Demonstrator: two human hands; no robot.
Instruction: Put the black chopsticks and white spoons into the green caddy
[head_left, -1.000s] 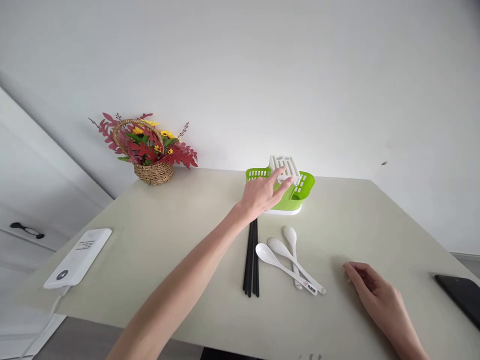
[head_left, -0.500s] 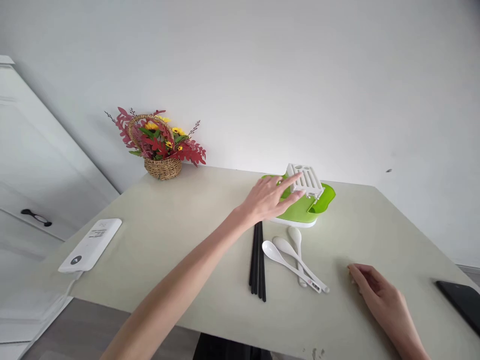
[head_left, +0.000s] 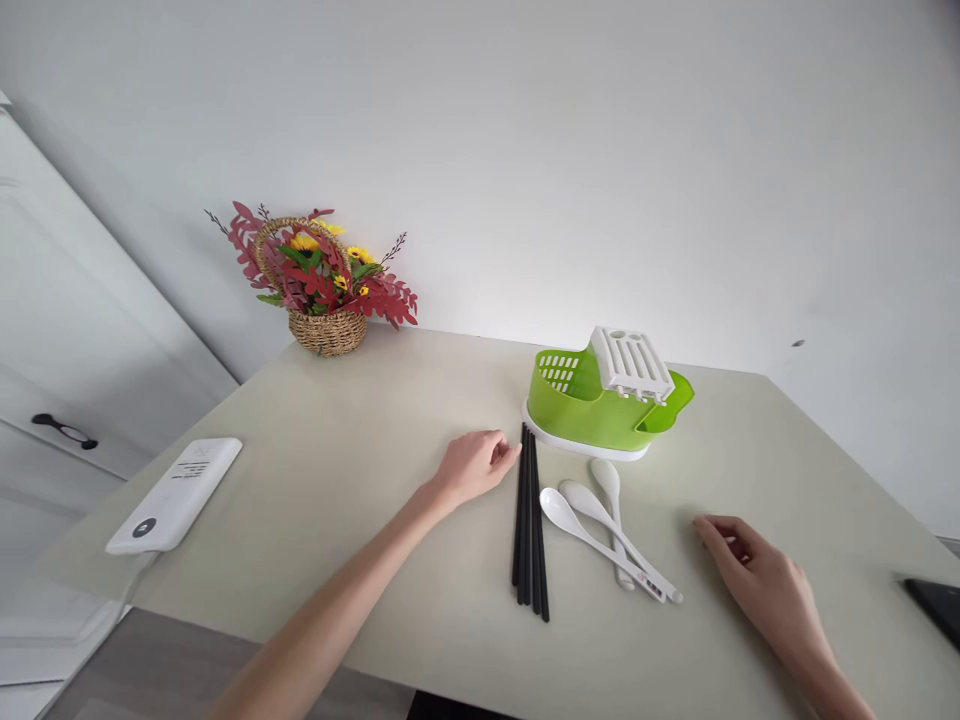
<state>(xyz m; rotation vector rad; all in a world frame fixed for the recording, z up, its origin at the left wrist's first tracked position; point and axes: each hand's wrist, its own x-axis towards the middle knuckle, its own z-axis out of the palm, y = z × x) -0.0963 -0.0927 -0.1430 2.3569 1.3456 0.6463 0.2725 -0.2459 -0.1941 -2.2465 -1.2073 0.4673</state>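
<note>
Toward the back of the surface [head_left: 360, 440], the rack [head_left: 592, 418] stands upright, its long axis running roughly left to right; in front, the chopsticks [head_left: 531, 500] point away toward its left end; beside them, the spoons [head_left: 600, 545] overlap, bowls away, handles toward the near edge; the left hand [head_left: 478, 465] is loosely curled by the chopsticks, whether touching I cannot tell; the right hand [head_left: 761, 580], also loosely closed, lies right of the spoons.
</note>
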